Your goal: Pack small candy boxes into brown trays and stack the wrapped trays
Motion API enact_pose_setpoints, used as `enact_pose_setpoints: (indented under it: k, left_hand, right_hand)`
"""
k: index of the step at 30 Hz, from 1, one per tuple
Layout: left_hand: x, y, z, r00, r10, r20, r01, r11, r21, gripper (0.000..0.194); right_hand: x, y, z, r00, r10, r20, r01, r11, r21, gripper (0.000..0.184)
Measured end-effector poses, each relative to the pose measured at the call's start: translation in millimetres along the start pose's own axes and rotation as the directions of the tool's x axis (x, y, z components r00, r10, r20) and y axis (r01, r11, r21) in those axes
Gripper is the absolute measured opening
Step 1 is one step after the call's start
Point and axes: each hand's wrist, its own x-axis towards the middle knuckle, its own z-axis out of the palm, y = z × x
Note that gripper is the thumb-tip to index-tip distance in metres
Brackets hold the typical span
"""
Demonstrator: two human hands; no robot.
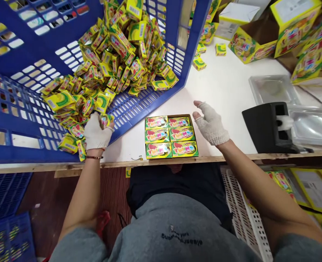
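A tipped blue plastic crate [32,72] lies on the white table and spills a heap of small yellow "Twins" packets [117,54]. My left hand [97,133], in a white fingerless glove, is closed on a small yellow packet [106,119] at the crate's front edge. An open display box [171,136] right in front of me holds several packets laid flat in two columns. My right hand [210,122], also gloved, hovers just right of that box with its fingers apart and nothing in it.
A black tape dispenser [270,127] stands to the right, with clear plastic trays [311,122] behind it. Printed cartons [294,29] crowd the far right corner. A few loose packets [199,63] lie beyond the crate. The table's wooden edge [232,158] runs just past my lap.
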Motion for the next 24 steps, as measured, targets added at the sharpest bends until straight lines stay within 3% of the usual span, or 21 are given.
enact_pose_setpoints:
  k: [1,3,6,9,12,14,16,18,24]
  left_hand:
    - [3.0,24.7,4.2,0.999,0.041,0.009,-0.041,0.999,-0.035,0.067]
    - [8.2,82.0,21.8,0.971,0.232,0.057,-0.229,0.972,-0.05,0.071]
    - [11.3,165.5,65.6,0.85,0.477,0.225,-0.484,0.875,-0.027,0.057]
    - [7.2,211.8,106.9,0.755,0.539,0.373,-0.581,0.814,0.0,0.045]
    - [-0.4,210.2,122.6,0.694,0.545,0.471,-0.583,0.809,-0.078,0.031]
    - [-5.0,194.6,118.7,0.72,0.517,0.463,-0.522,0.843,-0.129,0.029]
    - [-8.3,180.3,110.1,0.781,0.456,0.428,-0.442,0.886,-0.138,0.034]
    - [-9.3,175.0,104.4,0.812,0.409,0.416,-0.395,0.91,-0.125,0.039]
    - [2.0,195.8,125.1,0.763,0.478,0.435,-0.473,0.872,-0.129,0.036]
  right_hand:
    - [5.9,-2.2,-0.3,1.0,0.007,-0.004,-0.007,1.0,0.022,0.057]
    - [20.2,-9.7,1.4,1.0,0.006,-0.004,-0.006,0.997,0.077,0.058]
    - [42.4,-19.7,9.7,1.0,0.001,0.013,-0.003,0.984,0.179,0.057]
    - [54.7,-18.4,20.5,0.993,0.059,0.098,-0.083,0.962,0.26,0.053]
    - [49.4,-8.3,27.5,0.959,0.131,0.252,-0.204,0.936,0.288,0.043]
    - [39.2,-1.6,29.9,0.942,0.154,0.3,-0.245,0.923,0.297,0.037]
    - [29.9,2.9,31.7,0.94,0.168,0.296,-0.263,0.91,0.322,0.035]
    - [25.8,5.5,34.1,0.947,0.175,0.27,-0.265,0.899,0.348,0.033]
    - [42.4,6.2,42.3,0.974,0.146,0.173,-0.196,0.926,0.321,0.028]
